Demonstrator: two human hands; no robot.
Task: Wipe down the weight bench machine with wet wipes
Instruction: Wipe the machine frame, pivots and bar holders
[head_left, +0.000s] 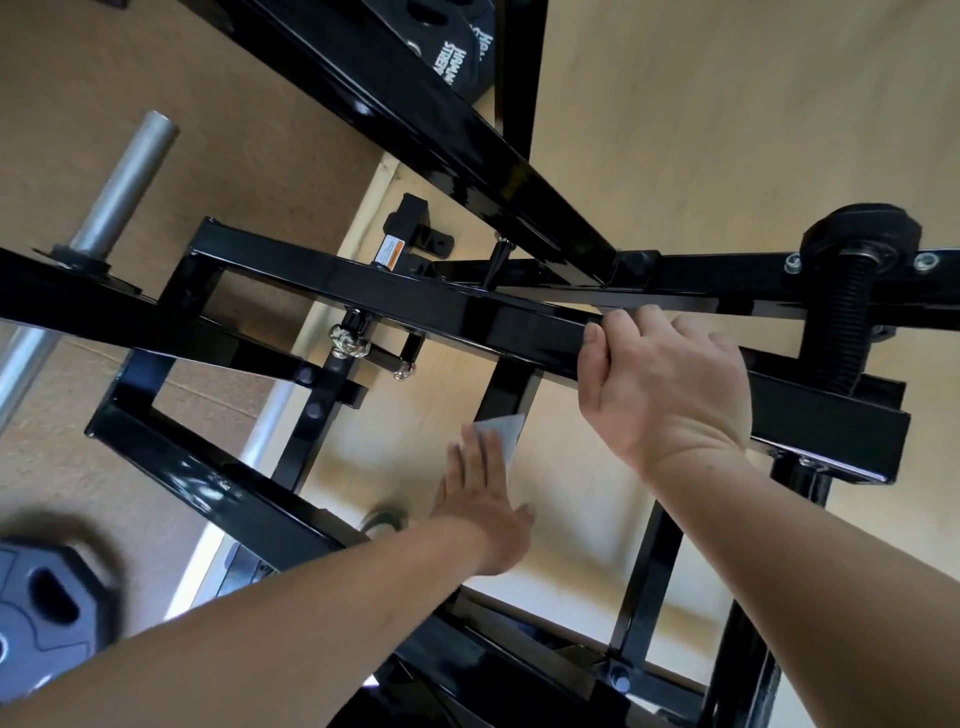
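Observation:
The weight bench machine is a glossy black steel frame (363, 291) of square tubes crossing the whole view. My right hand (660, 384) grips the upper horizontal bar, fingers curled over its top edge. Lower down, my left hand (480, 499) reaches through the frame with straight fingers and presses a white wet wipe (501, 428) against a slanted black upright tube (506, 389). Most of the wipe is hidden under my fingers; only its far corner shows.
A silver plate-loading sleeve (127, 182) sticks up at the left. Dark weight plates lie at the bottom left (47, 597) and top centre (457, 47). A black threaded knob (852, 291) stands at the right. Pale wooden floor and brown carpet lie below.

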